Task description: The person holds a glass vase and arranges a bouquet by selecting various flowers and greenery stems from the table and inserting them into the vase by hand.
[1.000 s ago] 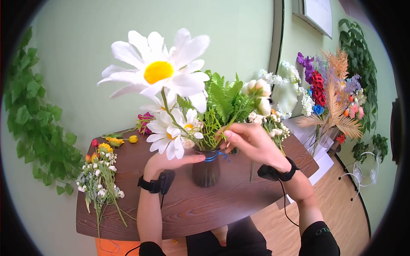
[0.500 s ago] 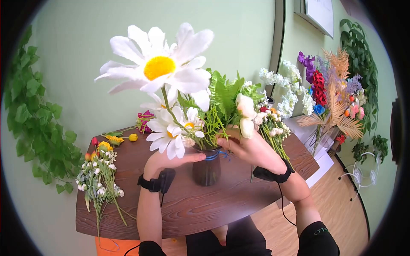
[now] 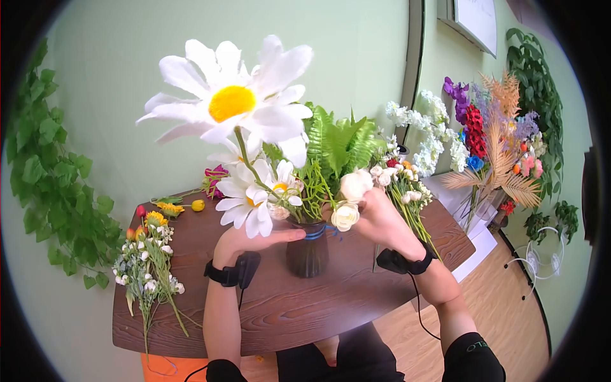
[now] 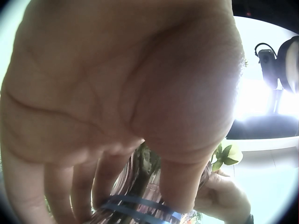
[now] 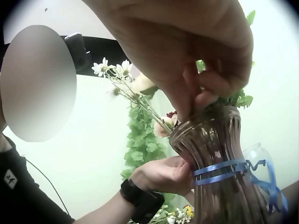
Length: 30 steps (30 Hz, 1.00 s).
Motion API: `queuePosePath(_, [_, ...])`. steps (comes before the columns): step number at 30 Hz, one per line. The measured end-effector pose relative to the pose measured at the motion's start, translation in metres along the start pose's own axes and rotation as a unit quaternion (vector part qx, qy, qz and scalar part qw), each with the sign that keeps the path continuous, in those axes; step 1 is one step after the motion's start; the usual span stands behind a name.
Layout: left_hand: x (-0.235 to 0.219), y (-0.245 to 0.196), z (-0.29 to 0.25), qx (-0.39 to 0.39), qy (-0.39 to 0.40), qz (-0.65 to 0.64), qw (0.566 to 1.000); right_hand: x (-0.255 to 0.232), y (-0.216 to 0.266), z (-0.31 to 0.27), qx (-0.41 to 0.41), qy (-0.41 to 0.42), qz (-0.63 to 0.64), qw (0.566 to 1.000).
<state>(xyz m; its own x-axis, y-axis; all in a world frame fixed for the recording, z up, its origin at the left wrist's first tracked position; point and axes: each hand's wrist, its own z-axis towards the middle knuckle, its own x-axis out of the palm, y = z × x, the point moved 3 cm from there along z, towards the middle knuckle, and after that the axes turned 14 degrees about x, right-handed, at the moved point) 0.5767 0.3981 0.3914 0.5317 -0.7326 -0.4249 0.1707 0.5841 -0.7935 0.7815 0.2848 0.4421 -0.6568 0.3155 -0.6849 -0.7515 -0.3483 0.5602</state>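
Observation:
My left hand [image 3: 258, 240] grips the neck of the dark ribbed glass vase [image 3: 307, 258], its thumb across the blue ribbon [image 5: 217, 172]. In the left wrist view the fingers [image 4: 110, 179] curl around the glass. At the vase mouth, my right hand [image 3: 385, 224] has its fingers curled just above the rim [image 5: 205, 122], pinching stems largely hidden by the hand. Cream roses [image 3: 355, 186] hang in front of this hand. Large white daisies [image 3: 232, 104] and green fern [image 3: 337, 143] rise from the vase.
White-flowered stems [image 3: 149, 270] lie on the dark wooden table [image 3: 280, 325] at left, near a yellow flower [image 3: 156, 218]. More cut stems [image 3: 414, 213] lie at right, beside a colourful arrangement [image 3: 487, 143]. Ivy [image 3: 54, 172] hangs on the left wall.
The cream roses have swung down and toward me, from beside the fern to in front of my right hand. My right hand has shifted slightly; my left hand keeps its grip on the vase.

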Motion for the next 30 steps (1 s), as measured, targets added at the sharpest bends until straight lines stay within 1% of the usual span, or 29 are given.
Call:
queuePosePath(1, [0.001, 0.001, 0.001, 0.000, 0.001, 0.000, 1.000, -0.001, 0.005, -0.002, 0.010, 0.000, -0.005, 1.000])
queuePosePath(3, [0.001, 0.002, 0.003, 0.064, -0.019, 0.038, 0.997, -0.007, 0.012, -0.007, 0.020, 0.000, -0.011, 1.000])
queuePosePath(4, [0.001, 0.006, 0.003, 0.063, -0.019, 0.038, 0.997, -0.013, 0.014, -0.011, -0.001, 0.019, -0.019, 1.000])
queuePosePath(5, [0.000, 0.011, 0.002, 0.070, -0.021, 0.074, 0.995, -0.018, 0.013, -0.016, -0.021, 0.038, -0.027, 0.999])
queuePosePath(6, [-0.001, 0.013, 0.001, 0.076, -0.022, 0.110, 0.991, -0.023, 0.007, -0.019, -0.021, 0.039, -0.026, 0.999])
queuePosePath(7, [-0.003, 0.010, 0.001, 0.075, -0.022, 0.109, 0.991, -0.030, -0.003, -0.022, 0.019, 0.041, -0.025, 0.999])
queuePosePath(8, [-0.004, 0.007, 0.001, 0.029, 0.006, 0.107, 0.994, -0.037, -0.015, -0.026, 0.058, 0.043, -0.025, 0.997])
queuePosePath(9, [-0.003, 0.004, 0.002, -0.018, 0.035, 0.105, 0.994, -0.045, -0.034, -0.031, 0.110, 0.038, 0.017, 0.993])
queuePosePath(10, [-0.002, 0.002, 0.002, -0.019, 0.035, 0.104, 0.994, -0.054, -0.042, -0.034, 0.124, -0.001, 0.027, 0.992])
queuePosePath(12, [-0.001, -0.002, 0.002, -0.017, 0.029, 0.085, 0.996, -0.071, -0.068, -0.043, 0.228, -0.047, 0.013, 0.972])
queuePosePath(13, [-0.002, -0.001, 0.002, -0.017, 0.029, 0.084, 0.996, -0.076, -0.079, -0.047, 0.230, -0.047, 0.013, 0.972])
queuePosePath(15, [-0.002, 0.001, 0.001, -0.015, 0.034, 0.044, 0.998, -0.085, -0.107, -0.054, 0.269, -0.083, -0.132, 0.950])
queuePosePath(16, [-0.001, -0.003, 0.003, -0.014, 0.036, 0.043, 0.998, -0.085, -0.120, -0.057, 0.271, -0.085, -0.132, 0.950])
queuePosePath(18, [0.001, -0.010, 0.003, -0.088, 0.048, -0.019, 0.995, -0.083, -0.145, -0.064, 0.294, -0.118, -0.167, 0.934])
queuePosePath(19, [0.001, -0.006, 0.002, -0.089, 0.049, -0.017, 0.995, -0.084, -0.154, -0.066, 0.305, -0.136, -0.191, 0.923])
queuePosePath(20, [0.001, -0.001, 0.001, -0.063, 0.040, -0.009, 0.997, -0.084, -0.161, -0.068, 0.305, -0.136, -0.190, 0.923])
queuePosePath(21, [0.000, 0.001, 0.001, -0.036, 0.030, -0.001, 0.999, -0.085, -0.169, -0.071, 0.358, -0.119, -0.221, 0.899])
queuePosePath(22, [0.000, 0.000, 0.001, -0.037, 0.030, -0.001, 0.999, -0.085, -0.177, -0.073, 0.408, -0.100, -0.253, 0.872])
queuePosePath(23, [0.000, -0.003, 0.002, -0.037, 0.031, 0.000, 0.999, -0.084, -0.183, -0.074, 0.408, -0.101, -0.252, 0.872])
queuePosePath(25, [0.001, -0.003, 0.002, -0.037, 0.033, -0.001, 0.999, -0.076, -0.197, -0.078, 0.449, -0.003, -0.313, 0.837])
queuePosePath(26, [0.000, -0.003, 0.001, -0.038, 0.030, 0.005, 0.999, -0.075, -0.200, -0.079, 0.449, -0.003, -0.313, 0.837])
queuePosePath(28, [0.000, -0.004, 0.001, -0.040, 0.027, 0.010, 0.999, -0.073, -0.202, -0.079, 0.441, -0.004, -0.280, 0.853])
queuePosePath(29, [0.001, -0.008, 0.001, -0.059, 0.026, -0.009, 0.998, -0.072, -0.201, -0.079, 0.441, -0.003, -0.279, 0.853])
queuePosePath(30, [0.002, -0.010, 0.001, -0.077, 0.024, -0.027, 0.996, -0.073, -0.199, -0.077, 0.427, -0.013, -0.265, 0.865])
